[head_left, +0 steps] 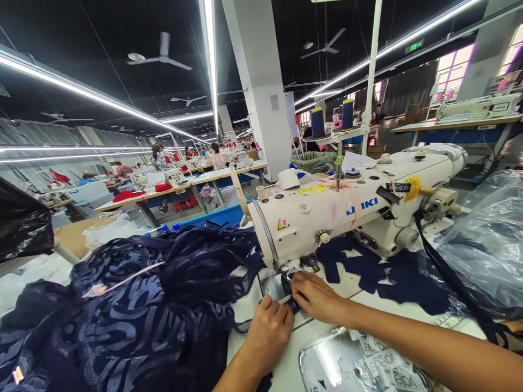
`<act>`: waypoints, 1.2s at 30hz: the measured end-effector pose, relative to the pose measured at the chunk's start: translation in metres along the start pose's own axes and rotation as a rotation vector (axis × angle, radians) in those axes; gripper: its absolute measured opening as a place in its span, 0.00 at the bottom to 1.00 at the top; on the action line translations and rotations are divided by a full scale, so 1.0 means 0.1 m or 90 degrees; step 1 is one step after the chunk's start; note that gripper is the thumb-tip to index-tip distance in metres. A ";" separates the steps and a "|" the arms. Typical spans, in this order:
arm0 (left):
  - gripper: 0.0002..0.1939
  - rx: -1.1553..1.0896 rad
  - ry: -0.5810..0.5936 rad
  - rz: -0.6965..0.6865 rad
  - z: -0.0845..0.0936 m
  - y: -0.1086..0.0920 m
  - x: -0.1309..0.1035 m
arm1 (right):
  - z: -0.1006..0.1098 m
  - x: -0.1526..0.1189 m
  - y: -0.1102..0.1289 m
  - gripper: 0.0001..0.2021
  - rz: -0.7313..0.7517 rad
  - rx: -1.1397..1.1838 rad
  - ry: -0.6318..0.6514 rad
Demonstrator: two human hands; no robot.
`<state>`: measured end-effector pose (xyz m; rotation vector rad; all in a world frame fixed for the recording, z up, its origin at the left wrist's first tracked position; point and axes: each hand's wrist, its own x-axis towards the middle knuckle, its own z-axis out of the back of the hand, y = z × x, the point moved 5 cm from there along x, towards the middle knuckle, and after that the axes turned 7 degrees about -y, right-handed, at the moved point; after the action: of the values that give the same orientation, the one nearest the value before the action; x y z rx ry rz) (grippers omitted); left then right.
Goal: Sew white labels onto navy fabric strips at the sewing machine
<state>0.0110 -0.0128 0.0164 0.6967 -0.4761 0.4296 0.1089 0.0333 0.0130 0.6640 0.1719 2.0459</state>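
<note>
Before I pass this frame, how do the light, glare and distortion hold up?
Head view: the ceiling tube and window are blown out; glare marks the metal plate and clear plastic; navy fabric loses fold detail in shadow; the pillar leans, likely wide-angle distortion; the left hand and right hand look reasonably sharp.

"Where is the dark fabric strip (292,305) seen?"
"Between five and six o'clock from the view's centre, laid narrow and slightly bent beneath the needle end of the sewing machine (322,209). Its far edge is partly hidden, so it appears, though not surely, to be fed under the foot."
"And the machine?"
"Cream-coloured, blue-lettered, it is set upright, its long arm extended towards three o'clock."
</note>
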 end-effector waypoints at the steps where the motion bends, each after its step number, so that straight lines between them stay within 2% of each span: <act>1: 0.11 0.001 0.005 -0.001 -0.01 0.00 0.00 | 0.00 0.00 0.00 0.08 0.001 0.000 0.001; 8: 0.11 0.006 0.023 0.012 -0.04 -0.01 0.00 | 0.06 -0.09 -0.06 0.09 0.027 0.114 0.016; 10: 0.11 0.004 0.029 0.012 -0.06 -0.01 0.00 | 0.06 -0.16 -0.01 0.09 0.066 0.064 0.015; 15: 0.10 -0.021 0.037 0.017 -0.07 0.00 0.01 | 0.04 -0.31 0.22 0.09 0.162 -0.175 -0.021; 17: 0.10 -0.029 0.038 0.021 -0.06 0.00 0.01 | 0.03 -0.31 0.25 0.09 0.181 -0.203 -0.002; 21: 0.09 -0.027 0.046 0.023 -0.05 0.01 0.00 | 0.05 -0.25 0.14 0.10 0.203 -0.130 0.060; 26: 0.09 -0.027 0.056 0.015 -0.07 0.01 0.00 | 0.09 -0.17 0.00 0.13 0.187 0.008 0.066; 36: 0.12 -0.026 0.043 0.016 -0.04 0.02 0.02 | 0.10 -0.20 0.01 0.14 0.181 0.019 0.036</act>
<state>0.0124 -0.0083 0.0162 0.6358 -0.4285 0.4646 0.1217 0.0143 0.0141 0.6795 0.1473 2.3410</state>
